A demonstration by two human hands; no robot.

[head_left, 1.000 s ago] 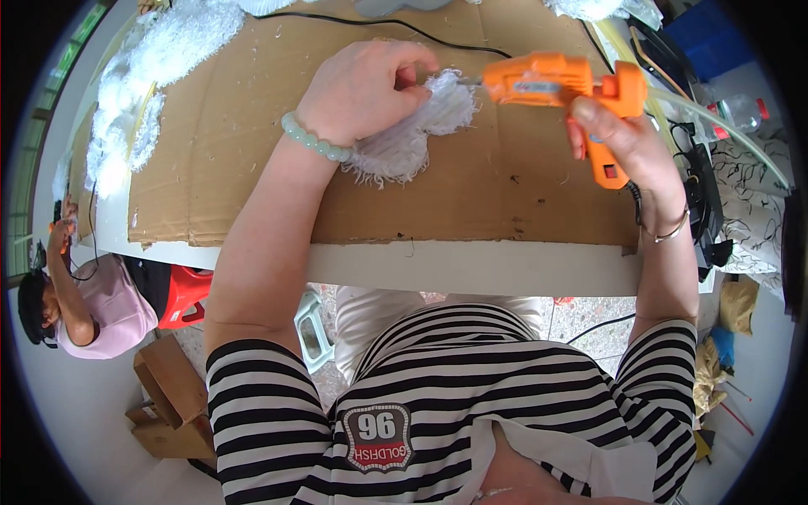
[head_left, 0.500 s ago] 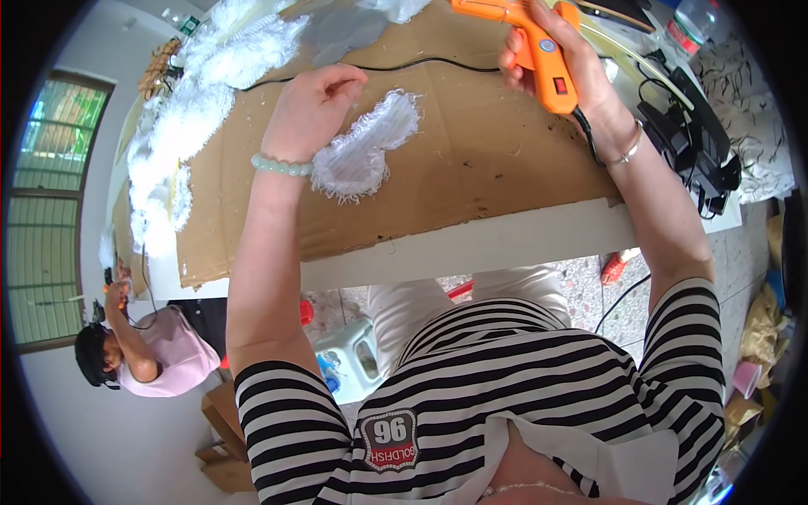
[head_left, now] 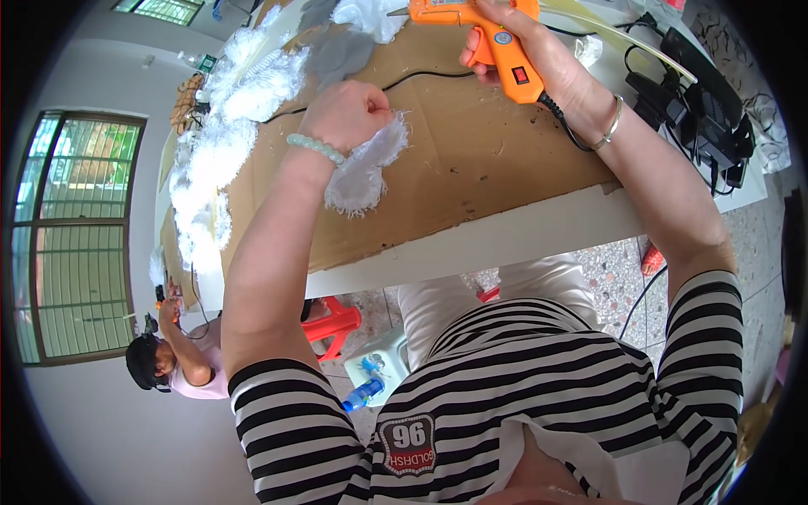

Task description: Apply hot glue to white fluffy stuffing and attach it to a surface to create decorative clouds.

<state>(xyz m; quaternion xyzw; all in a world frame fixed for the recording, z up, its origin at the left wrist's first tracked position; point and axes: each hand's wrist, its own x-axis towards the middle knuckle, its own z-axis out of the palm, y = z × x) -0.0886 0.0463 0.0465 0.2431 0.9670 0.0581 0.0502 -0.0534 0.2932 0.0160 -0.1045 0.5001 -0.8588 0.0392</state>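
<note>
In my right hand is an orange hot glue gun, its nozzle pointing left, with a finger at the trigger and a black cord running from the handle's base. A pale glue stick extends behind it. My left hand, wearing a green bead bracelet, is closed at the upper edge of a white fabric piece with a frayed fringe. Its fingertips are partly hidden, and the fabric's lower part hangs over or lies on the brown cardboard.
Fluffy white material lines the table's left side, near grey fabric. Black adapters and cables crowd the right. A black cord crosses the cardboard. Another person works at left. A red stool stands below.
My left hand has curled its fingers in and come onto the fabric's upper edge. The glue gun has shifted left in view, and the whole view has moved slightly.
</note>
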